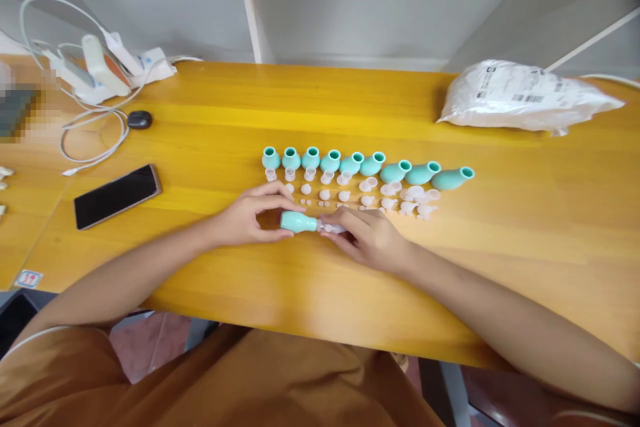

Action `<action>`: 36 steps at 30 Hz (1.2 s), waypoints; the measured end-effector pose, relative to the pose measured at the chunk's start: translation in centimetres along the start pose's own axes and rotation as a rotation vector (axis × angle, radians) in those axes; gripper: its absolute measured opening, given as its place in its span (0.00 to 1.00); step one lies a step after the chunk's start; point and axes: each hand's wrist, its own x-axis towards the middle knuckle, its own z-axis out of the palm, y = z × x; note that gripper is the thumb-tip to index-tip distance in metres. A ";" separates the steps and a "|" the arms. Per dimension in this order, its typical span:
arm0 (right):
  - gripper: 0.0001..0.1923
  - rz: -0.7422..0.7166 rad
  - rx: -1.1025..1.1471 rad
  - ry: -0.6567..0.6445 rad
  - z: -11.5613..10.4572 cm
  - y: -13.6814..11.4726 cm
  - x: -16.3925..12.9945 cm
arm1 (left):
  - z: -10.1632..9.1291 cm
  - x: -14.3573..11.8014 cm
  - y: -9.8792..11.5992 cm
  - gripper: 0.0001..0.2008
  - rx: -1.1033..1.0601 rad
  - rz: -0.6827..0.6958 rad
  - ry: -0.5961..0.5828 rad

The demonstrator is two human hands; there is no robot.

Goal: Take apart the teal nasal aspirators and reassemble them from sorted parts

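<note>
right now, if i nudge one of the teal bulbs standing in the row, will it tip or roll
Probably both. Each teal bulb in the row stands on a rounded belly with a narrow neck up, so a nudge likely topples it. Once down, its round body may roll on the smooth wooden table. It looks small and light; the left hand pinches one easily.

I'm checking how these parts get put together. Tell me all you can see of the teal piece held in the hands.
The teal bulb is small, rounded and looks like soft rubber or silicone. It lies on its side just above the wooden table. The left hand pinches its wide end; the right hand holds a clear tip at its narrow end.
</note>
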 end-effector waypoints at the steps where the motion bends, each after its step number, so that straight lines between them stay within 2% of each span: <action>1: 0.07 0.000 -0.004 0.000 0.0 0.1 0.0 | 0.0 0.0 0.0 0.20 -0.006 0.006 -0.003; 9: 0.07 0.002 -0.009 -0.014 -0.2 0.3 -0.1 | -0.1 0.1 -0.3 0.21 -0.016 0.029 -0.016; 20: 0.09 0.006 -0.010 -0.017 -0.2 0.3 -0.1 | 0.2 0.0 0.0 0.21 0.086 0.097 -0.010; 26: 0.11 0.004 -0.014 -0.031 -0.3 0.4 -0.3 | 0.5 -0.6 0.6 0.24 0.237 0.223 -0.007; 31: 0.10 0.000 0.003 -0.060 -0.4 0.6 -0.3 | 0.7 -1.1 0.9 0.23 0.351 0.272 -0.026; 33: 0.10 -0.011 -0.005 -0.064 -0.4 0.5 -0.2 | 0.7 -1.3 0.9 0.21 0.371 0.250 -0.044; 36: 0.10 -0.038 -0.014 -0.074 -0.5 0.4 0.0 | 0.6 -1.4 1.3 0.15 0.346 0.132 -0.080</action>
